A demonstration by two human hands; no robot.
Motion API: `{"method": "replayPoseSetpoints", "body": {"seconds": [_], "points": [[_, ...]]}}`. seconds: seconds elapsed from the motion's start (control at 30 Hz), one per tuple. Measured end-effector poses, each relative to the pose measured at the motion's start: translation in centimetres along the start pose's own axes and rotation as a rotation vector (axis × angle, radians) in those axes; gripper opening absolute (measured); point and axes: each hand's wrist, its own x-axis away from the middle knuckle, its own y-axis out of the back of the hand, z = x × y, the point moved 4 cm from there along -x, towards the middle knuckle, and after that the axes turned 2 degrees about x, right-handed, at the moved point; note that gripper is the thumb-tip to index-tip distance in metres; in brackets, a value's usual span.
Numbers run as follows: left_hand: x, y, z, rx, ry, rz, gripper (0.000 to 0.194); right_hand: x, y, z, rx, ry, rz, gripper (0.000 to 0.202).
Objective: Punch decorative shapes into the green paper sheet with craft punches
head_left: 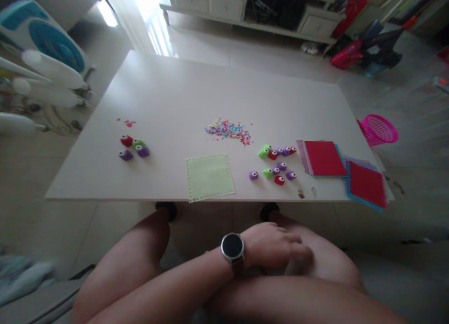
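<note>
Green sheet [209, 176] lies flat at the near edge of the surface [175, 90], ahead of the left hand [275, 245] and a little to its left, well apart from it.

The left hand rests on the person's right thigh below the surface edge, fingers loosely stretched and holding nothing; a watch [232, 247] sits on its wrist. A blurred shape under its fingertips may be the right hand, but whether that hand is spread or closed cannot be told.

Judged from this, no work is in hand: both hands are off the surface. Taking up the sheet would call for the left hand to lift off the thigh and go forward over the edge.

Straight ahead of the hand stands a cluster of small punches [277, 165], green, red and purple. A smaller group [133, 147] stands far to the left. Beyond the sheet lies a scatter of confetti [229, 130]. To the right are two paper stacks [324, 158], red on top, the nearer stack [366, 183] hanging slightly over the corner.

A pink basket [380, 129] stands on the floor past the right end. A fan [52, 43] is far left, and a white cabinet [245, 6] runs along the far wall on a pale tiled floor.
</note>
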Motion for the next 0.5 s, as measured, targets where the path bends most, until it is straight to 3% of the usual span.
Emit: {"method": "replayPoseSetpoints", "body": {"seconds": [0.07, 0.13, 0.3, 0.37, 0.4, 0.5], "points": [[0.2, 0.7, 1.3, -0.029, 0.079, -0.021, 0.022, -1.7, -0.6, 0.8, -0.007, 0.011, -0.038, 0.032], [0.6, 2.1, 2.2, -0.026, 0.164, -0.096, 0.016, -3.7, -1.3, 1.7, -0.011, 0.024, -0.079, 0.032], [2.1, 6.5, 2.4, -0.008, 0.288, -0.317, 0.026, -6.7, -4.3, 4.3, -0.002, -0.010, -0.239, 0.013], [2.8, 7.6, 1.8, -0.021, 0.277, -0.399, 0.027, -6.4, -4.7, 3.9, -0.030, -0.146, -0.437, 0.015], [3.1, 8.0, 1.5, -0.032, 0.261, -0.437, 0.027, -6.3, -4.7, 3.6, -0.055, -0.148, -0.428, 0.017], [3.6, 8.4, 1.0, -0.087, 0.204, -0.482, 0.026, -7.6, -3.3, 1.8, -0.014, -0.090, -0.185, 0.022]]}}
